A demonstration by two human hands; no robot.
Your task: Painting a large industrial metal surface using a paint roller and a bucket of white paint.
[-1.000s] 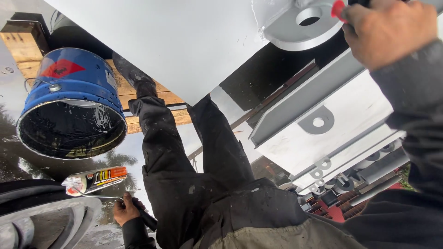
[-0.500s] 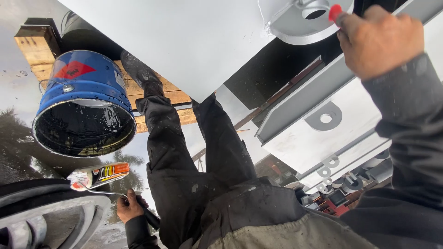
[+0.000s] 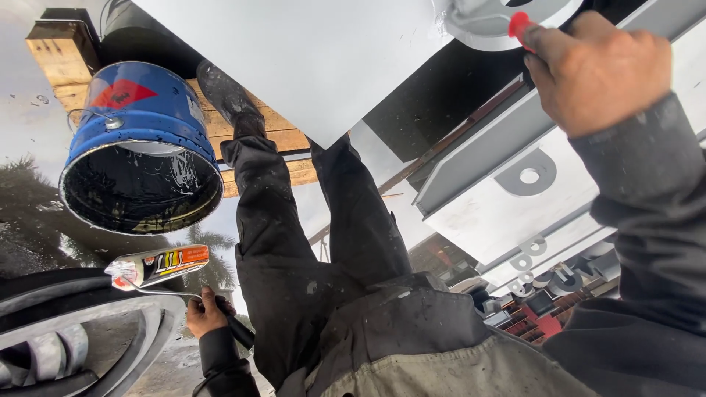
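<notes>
My right hand (image 3: pixel 596 70) is at the top right, closed on a small red-tipped tool (image 3: pixel 521 26). The tool's tip touches a grey-painted steel lug with a round hole (image 3: pixel 478 26). My left hand (image 3: pixel 206 312) is low on the left and grips the dark handle of a small paint roller (image 3: pixel 158 266), whose sleeve sits in an orange, black and white wrapper. The roller hangs over the wet ground just below an open blue bucket (image 3: pixel 140 147), which has a dark, paint-smeared inside. My dark, paint-spattered trouser legs and boot (image 3: pixel 224 92) stretch out between the two hands.
A large grey-painted panel (image 3: pixel 309 59) spans the top centre. Grey steel beams with lugs and holes (image 3: pixel 500 213) lie to the right. The bucket stands by a wooden pallet (image 3: pixel 59 59). A dark curved wheel or tyre (image 3: pixel 73 338) fills the bottom left corner.
The view has shifted, so the bucket and my legs sit further right in the frame. My right hand has come lower and left along the grey lug. My left hand still holds the roller.
</notes>
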